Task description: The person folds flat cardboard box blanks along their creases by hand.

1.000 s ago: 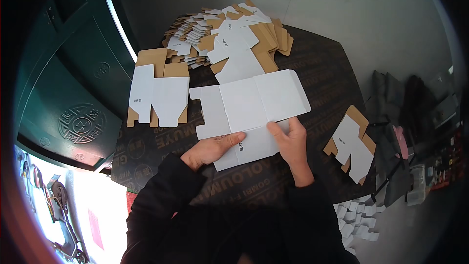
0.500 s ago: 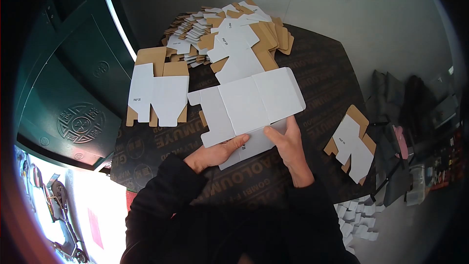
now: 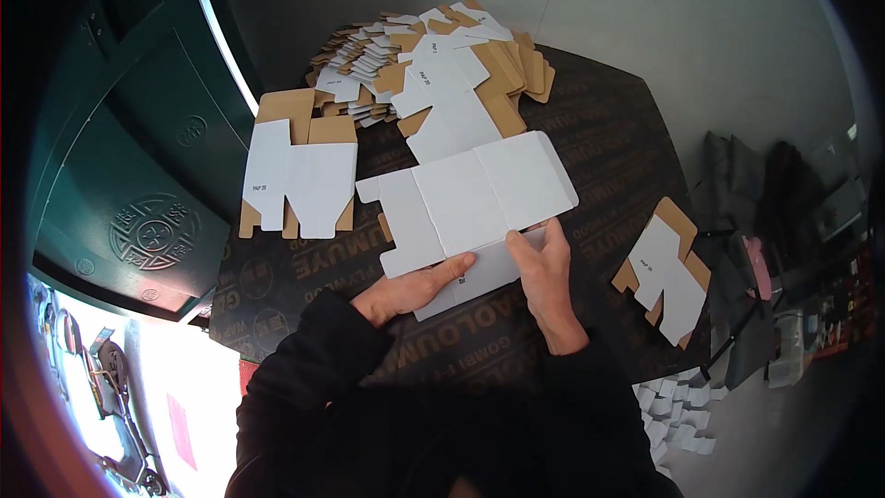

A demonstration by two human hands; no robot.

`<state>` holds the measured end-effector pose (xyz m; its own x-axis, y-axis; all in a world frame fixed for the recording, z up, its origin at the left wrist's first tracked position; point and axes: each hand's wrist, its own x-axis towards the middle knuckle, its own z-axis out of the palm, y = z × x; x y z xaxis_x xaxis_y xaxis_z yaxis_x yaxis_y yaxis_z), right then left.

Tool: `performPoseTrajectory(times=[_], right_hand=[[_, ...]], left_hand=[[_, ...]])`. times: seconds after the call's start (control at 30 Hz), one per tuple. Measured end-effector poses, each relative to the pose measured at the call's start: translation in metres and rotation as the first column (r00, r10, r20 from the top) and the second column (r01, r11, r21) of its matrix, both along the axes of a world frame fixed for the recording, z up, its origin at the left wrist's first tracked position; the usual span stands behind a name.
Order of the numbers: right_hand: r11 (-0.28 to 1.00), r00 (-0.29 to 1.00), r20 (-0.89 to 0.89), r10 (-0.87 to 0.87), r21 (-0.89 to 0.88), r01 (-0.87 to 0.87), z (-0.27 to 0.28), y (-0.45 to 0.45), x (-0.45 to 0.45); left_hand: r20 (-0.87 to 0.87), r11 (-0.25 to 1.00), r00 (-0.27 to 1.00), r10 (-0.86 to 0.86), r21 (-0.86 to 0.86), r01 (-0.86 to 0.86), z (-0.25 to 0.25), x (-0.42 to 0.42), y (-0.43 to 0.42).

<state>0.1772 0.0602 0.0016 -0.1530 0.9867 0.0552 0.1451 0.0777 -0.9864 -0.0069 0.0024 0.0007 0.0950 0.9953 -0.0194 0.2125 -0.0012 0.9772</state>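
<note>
Dark printed tabletop [image 3: 599, 129] fills mid-frame. Heap of flat carton blanks [image 3: 452, 115] at top center, unmoved.

Main item: the opened white carton blank [image 3: 461, 198], center of frame, in both hands. Compared with a second ago it's swung a little: left flap's lower corner has dropped, right end has pulled in. Near panel looks greyer, so I'd say it's tilting at the long crease. My read: that crease is being worked, box not formed. Can't tell if the blank touches the table.

Two loose blanks, one left of center [image 3: 313, 175], one at right [image 3: 659, 272]: both lie flat, same spots.

Left hand [image 3: 410, 293], lower center: thumb clamped on the near panel, slid right a touch, fingers hidden beneath. Right hand [image 3: 542, 267], just right of it: thumb at the crease, slightly higher than half a second ago, forefinger at the panel's right end, grip closed on card. Rest of its fingers hidden.

Smallest: "20" print [image 3: 462, 279], now half under the left thumb.
</note>
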Motion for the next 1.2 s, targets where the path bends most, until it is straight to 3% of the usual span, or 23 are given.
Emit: performPoseTrajectory(times=[0.1, 0.3, 0.43, 0.6, 0.63, 0.77, 0.93, 1.1, 1.2], right_hand=[[1.0, 1.0, 0.023, 0.007, 0.027, -0.008, 0.0, 0.0, -0.001], [0.995, 0.997, 0.043, 0.059, 0.073, -0.062, -0.004, 0.0, -0.002], [0.991, 0.989, -0.088, 0.116, 0.08, -0.109, -0.009, 0.006, 0.001], [0.994, 0.994, -0.069, 0.086, 0.079, -0.08, -0.013, 0.009, 0.003], [0.994, 0.994, -0.069, 0.086, 0.08, -0.081, -0.012, 0.008, 0.003], [0.976, 0.964, 0.26, 0.062, 0.188, -0.113, -0.007, -0.002, -0.003], [0.968, 0.979, 0.191, 0.068, 0.224, -0.111, -0.008, -0.001, -0.003], [0.962, 0.997, 0.062, 0.048, 0.265, -0.062, -0.009, 0.001, -0.002], [0.964, 0.997, 0.068, 0.039, 0.262, -0.055, -0.009, 0.003, -0.001]], left_hand=[[0.017, 0.968, 0.999, 0.045, -0.246, -0.039, 0.017, 0.003, -0.002], [0.028, 0.966, 0.996, 0.087, -0.247, -0.078, 0.002, -0.002, 0.0], [0.058, 0.961, 0.998, -0.022, -0.275, 0.037, -0.009, -0.011, 0.003], [0.089, 0.919, 0.994, -0.068, -0.382, 0.098, 0.012, -0.009, 0.003], [0.09, 0.919, 0.994, -0.068, -0.381, 0.097, 0.015, -0.007, 0.002], [0.022, 0.936, 0.998, -0.054, -0.346, 0.058, 0.025, -0.001, -0.001], [0.084, 0.977, 0.994, -0.067, -0.196, 0.082, 0.007, -0.007, 0.001], [0.245, 0.981, 0.969, 0.026, -0.194, 0.023, 0.003, -0.002, -0.001], [0.209, 0.979, 0.976, 0.065, -0.201, -0.023, 0.006, 0.0, -0.002]])
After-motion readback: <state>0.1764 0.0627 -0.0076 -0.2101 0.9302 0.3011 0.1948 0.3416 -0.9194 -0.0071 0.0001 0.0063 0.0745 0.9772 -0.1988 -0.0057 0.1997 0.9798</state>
